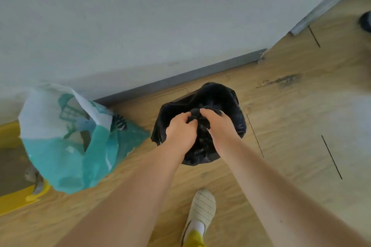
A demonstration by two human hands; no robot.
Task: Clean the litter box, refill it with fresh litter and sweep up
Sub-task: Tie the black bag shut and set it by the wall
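**Poster 1:** Standing right by the wall here, watching. Both hands are down on a black trash bag [218, 96] sitting on the wooden floor [291, 118], close to the grey baseboard [180, 78]. The left hand [180, 132] has its fingers curled tight around the gathered neck of the bag, and the right hand [218, 124] is doing the same from the other side, knuckles almost touching. Bunched plastic sticks up between them.

**Poster 2:** Where's the litter box though?

**Poster 1:** Far left edge, yellow litter box [14, 202], only partly visible, with greyish-brown stuff inside. A teal and white plastic bag [66, 158] slumps against it and hides a good chunk; something teal and slotted shows through the plastic, can't tell what exactly. That bag is just beside the black one, not touching as far as I can see.

**Poster 2:** Anything else around?

**Poster 1:** One foot in a cream knit slipper [202, 208] below the black bag, white sock and a yellow cuff showing. Dark smudge [283, 81] on the floorboards to the right near the wall. Some dark object [365, 21] at the far right edge, too cut off to tell.
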